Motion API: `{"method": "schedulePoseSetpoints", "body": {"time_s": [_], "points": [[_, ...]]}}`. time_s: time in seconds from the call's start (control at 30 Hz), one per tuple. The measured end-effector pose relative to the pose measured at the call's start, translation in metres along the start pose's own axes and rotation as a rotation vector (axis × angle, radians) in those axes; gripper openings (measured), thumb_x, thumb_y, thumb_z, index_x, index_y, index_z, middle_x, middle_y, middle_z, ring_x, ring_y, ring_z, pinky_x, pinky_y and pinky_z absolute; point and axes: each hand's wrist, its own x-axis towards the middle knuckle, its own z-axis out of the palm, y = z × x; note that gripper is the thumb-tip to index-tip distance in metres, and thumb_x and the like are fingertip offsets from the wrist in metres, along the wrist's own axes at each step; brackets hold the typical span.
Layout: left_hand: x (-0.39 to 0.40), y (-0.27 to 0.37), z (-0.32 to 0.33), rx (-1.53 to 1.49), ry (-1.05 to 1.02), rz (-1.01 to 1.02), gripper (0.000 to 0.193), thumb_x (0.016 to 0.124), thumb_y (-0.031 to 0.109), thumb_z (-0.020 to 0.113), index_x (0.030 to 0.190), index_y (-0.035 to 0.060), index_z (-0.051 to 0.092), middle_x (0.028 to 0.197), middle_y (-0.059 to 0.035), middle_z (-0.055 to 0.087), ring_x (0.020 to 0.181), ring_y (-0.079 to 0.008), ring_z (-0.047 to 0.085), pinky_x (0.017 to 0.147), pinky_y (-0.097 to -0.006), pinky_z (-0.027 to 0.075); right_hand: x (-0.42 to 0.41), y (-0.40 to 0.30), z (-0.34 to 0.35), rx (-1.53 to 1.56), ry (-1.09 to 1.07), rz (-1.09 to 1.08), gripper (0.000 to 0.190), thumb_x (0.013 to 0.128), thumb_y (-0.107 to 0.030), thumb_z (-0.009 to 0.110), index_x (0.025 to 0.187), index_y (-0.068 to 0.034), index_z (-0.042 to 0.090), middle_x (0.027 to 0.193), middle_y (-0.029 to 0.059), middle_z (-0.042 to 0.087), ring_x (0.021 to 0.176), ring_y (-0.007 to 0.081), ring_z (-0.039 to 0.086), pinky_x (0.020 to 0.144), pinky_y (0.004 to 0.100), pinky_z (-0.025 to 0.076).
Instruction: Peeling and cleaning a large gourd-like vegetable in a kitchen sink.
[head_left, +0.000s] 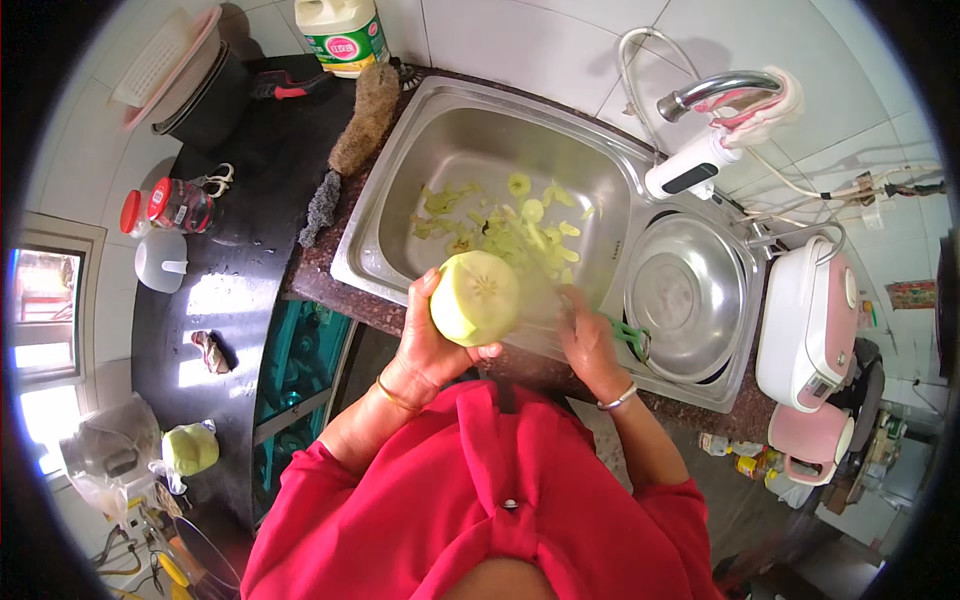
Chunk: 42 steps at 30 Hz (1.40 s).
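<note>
My left hand (427, 337) grips a pale green peeled gourd (474, 298) above the sink's front edge. The gourd's flat cut face, with a star-like core, is turned up. To its right, my right hand (591, 336) is curled and blurred by motion. A broad greyish blur (541, 296) at its fingers looks like a knife blade; the handle is hidden in the hand. Below, green peelings and cut slices (517, 236) lie scattered on the bottom of the steel sink (435, 139). A green-handled peeler (631, 337) rests by the small basin, just right of my right hand.
A steel bowl (682, 296) fills the small basin. The chrome faucet (720, 90) hangs over the sink's back right. A rice cooker (806, 322) stands at right. On the left lie a loofah (367, 116), red-lidded jars (180, 204) and a wrapped green vegetable piece (191, 450).
</note>
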Motion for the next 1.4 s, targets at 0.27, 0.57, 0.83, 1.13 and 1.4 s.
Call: {"method": "schedulePoseSetpoints", "body": {"time_s": [0.27,0.57,0.83,1.13,1.4], "points": [[0.008,0.007,-0.014,-0.143,-0.16,-0.074,0.072,0.08,0.065,0.047,0.13,0.0127,0.042,0.121,-0.0262,0.049,0.098,-0.0443,0.056,0.052,-0.0392,0.055,0.006,-0.033,-0.025,0.095,-0.054,0.118,0.035,0.081,-0.005,0.061,0.114,-0.005,0.048,0.069,0.019,0.057,0.066,0.0362,0.059,0.059,0.0412,0.045],[0.017,0.019,-0.03,-0.148,-0.091,-0.134,0.063,0.079,0.059,0.051,0.125,0.0159,0.047,0.119,-0.0144,0.054,0.101,-0.0424,0.056,0.056,-0.0427,0.055,-0.019,-0.014,-0.043,-0.008,0.232,0.157,0.04,0.075,-0.01,0.07,0.108,-0.005,0.048,0.079,0.0151,0.062,0.071,0.0312,0.063,0.061,0.0376,0.048],[0.041,0.017,-0.033,-0.106,-0.089,-0.259,0.068,0.08,0.06,0.048,0.132,0.0172,0.042,0.129,-0.0243,0.044,0.104,-0.0461,0.052,0.055,-0.0439,0.055,-0.08,-0.008,-0.07,-0.275,0.383,0.43,0.031,0.072,-0.012,0.073,0.09,-0.006,0.049,0.076,0.0119,0.059,0.066,0.0289,0.059,0.062,0.0368,0.046],[0.056,0.012,-0.053,0.139,-0.04,-0.411,0.071,0.078,0.06,0.052,0.131,0.0151,0.041,0.124,-0.0209,0.049,0.099,-0.0441,0.056,0.053,-0.0438,0.056,-0.182,-0.013,-0.093,-0.326,0.61,0.686,0.029,0.071,-0.013,0.074,0.086,-0.006,0.049,0.067,0.0117,0.058,0.061,0.0288,0.059,0.057,0.0371,0.047],[0.065,-0.025,-0.039,0.326,-0.042,-0.427,0.073,0.074,0.062,0.054,0.127,0.0143,0.043,0.118,-0.0184,0.053,0.098,-0.0396,0.057,0.049,-0.0402,0.054,-0.248,0.013,-0.102,-0.375,0.804,0.791,0.029,0.07,-0.01,0.074,0.083,-0.005,0.049,0.063,0.0099,0.054,0.055,0.023,0.056,0.054,0.0331,0.046]]}}
